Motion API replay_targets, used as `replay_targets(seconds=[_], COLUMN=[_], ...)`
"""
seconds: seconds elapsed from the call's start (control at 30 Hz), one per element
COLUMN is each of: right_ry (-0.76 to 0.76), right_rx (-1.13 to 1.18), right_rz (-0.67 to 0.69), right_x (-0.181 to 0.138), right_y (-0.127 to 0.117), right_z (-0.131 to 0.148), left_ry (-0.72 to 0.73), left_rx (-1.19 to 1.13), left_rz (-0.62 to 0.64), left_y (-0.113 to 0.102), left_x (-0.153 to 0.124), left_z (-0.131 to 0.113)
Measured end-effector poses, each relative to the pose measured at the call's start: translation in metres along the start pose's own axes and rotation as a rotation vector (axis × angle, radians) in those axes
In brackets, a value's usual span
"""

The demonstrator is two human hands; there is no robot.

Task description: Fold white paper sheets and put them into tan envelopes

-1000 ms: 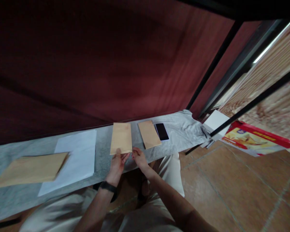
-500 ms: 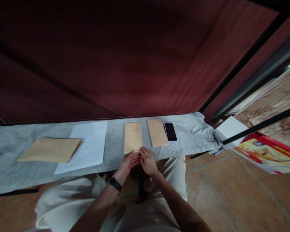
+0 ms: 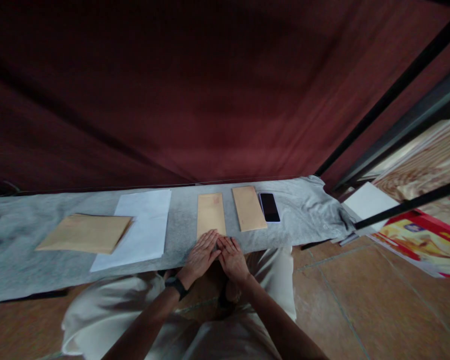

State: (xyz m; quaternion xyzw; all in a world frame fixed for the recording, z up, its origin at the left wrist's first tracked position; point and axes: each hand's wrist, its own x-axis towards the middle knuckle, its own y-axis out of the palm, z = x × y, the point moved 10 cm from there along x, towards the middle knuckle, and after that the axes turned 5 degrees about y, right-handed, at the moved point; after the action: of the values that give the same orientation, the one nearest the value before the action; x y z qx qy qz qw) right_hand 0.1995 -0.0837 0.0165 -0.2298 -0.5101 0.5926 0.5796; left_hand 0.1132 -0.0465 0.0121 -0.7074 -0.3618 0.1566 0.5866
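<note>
A tan paper envelope point(image 3: 211, 215) lies on the grey cloth in front of me, its near end under my fingers. My left hand point(image 3: 202, 256), with a dark band on its wrist, rests palm down on that end, fingers stretched out. Beside it my right hand point(image 3: 232, 257) also lies flat with extended fingers, its tips at the envelope's near right corner. The two hands touch or nearly touch at the thumbs. Just to the right is a second tan envelope point(image 3: 249, 209), apart from both hands. The near edge of the first envelope is hidden beneath the fingers.
A dark-screened phone point(image 3: 270, 207) lies right of the second envelope. On the left, a stack of tan envelopes point(image 3: 86, 233) overlaps white paper sheets point(image 3: 146, 230). The narrow cloth-covered surface point(image 3: 300, 220) backs onto a dark red curtain point(image 3: 210, 125). A printed box point(image 3: 423, 240) stands right.
My left hand has turned from palm up to palm down and now lies flat on the envelope's near end. My right hand has straightened its fingers. The view has shifted slightly.
</note>
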Motion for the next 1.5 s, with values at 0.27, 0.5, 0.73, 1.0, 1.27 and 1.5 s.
replay_targets(seconds=[0.27,0.5,0.73,1.0,1.27,1.5], right_ry=[0.021,0.02,0.022,0.02,0.031,0.038], right_rx=[0.013,0.038,0.031,0.033,0.049,0.05], right_rz=[-0.017,0.02,0.039,0.064,0.028,-0.028], right_x=[-0.001,0.001,0.001,0.0,0.001,-0.002], right_y=[-0.009,-0.009,-0.009,-0.005,-0.009,-0.008], right_z=[-0.005,-0.005,-0.006,-0.008,-0.008,-0.009], left_ry=[0.055,0.078,0.034,0.031,0.075,0.109], left_rx=[0.044,0.032,-0.084,-0.107,-0.065,-0.093], left_rz=[0.052,0.16,0.044,0.023,0.136,0.141], left_y=[0.005,0.012,0.005,0.012,0.015,0.01], left_x=[0.031,0.085,0.141,0.162,0.114,0.05], left_z=[0.01,0.038,0.076,0.086,0.062,0.025])
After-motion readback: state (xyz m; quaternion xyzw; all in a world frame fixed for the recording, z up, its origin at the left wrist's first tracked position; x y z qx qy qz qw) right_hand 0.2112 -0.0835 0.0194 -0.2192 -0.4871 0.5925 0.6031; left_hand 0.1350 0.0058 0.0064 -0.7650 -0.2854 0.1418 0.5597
